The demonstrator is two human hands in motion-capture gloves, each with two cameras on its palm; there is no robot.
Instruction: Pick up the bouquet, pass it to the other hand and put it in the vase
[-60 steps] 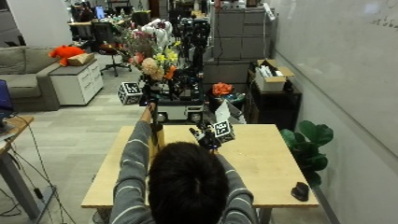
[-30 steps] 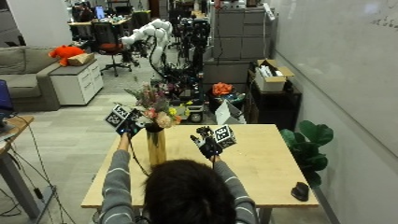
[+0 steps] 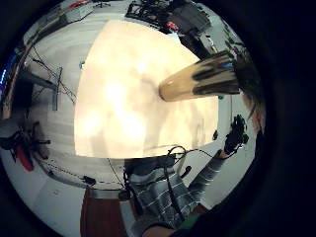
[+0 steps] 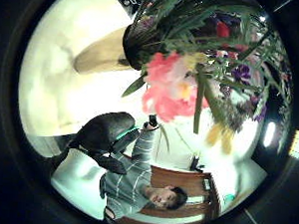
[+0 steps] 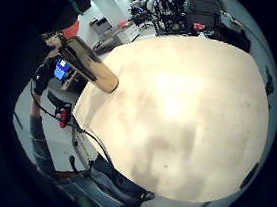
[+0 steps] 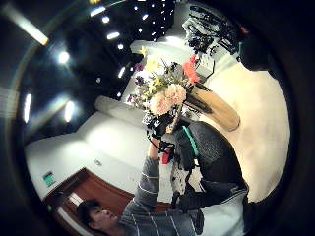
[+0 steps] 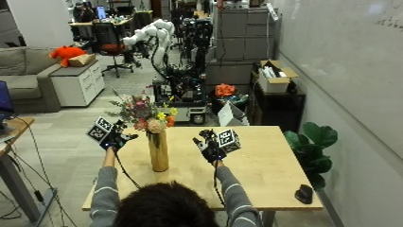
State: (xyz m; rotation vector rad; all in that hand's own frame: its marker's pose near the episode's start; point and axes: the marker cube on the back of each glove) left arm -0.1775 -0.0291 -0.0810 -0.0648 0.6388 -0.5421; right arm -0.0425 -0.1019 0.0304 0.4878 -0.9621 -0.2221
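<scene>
Wooden bench [image 7: 271, 175] carries a golden vase [image 7: 158, 151] upright, the bouquet [image 7: 142, 113] standing in it. Left hand [image 7: 112, 138] hangs just left of the flowers, right hand [image 7: 209, 147] well right, both raised, fingers apart, empty. Half a second ago the left held the bouquet above the vase.

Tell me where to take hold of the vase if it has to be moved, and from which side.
Grip the vase around its bare middle, coming in level from the side. It stands upright, tall and slim on the table, and the bouquet spreads over its mouth, so the top is blocked. Either hand has room beside it.
</scene>
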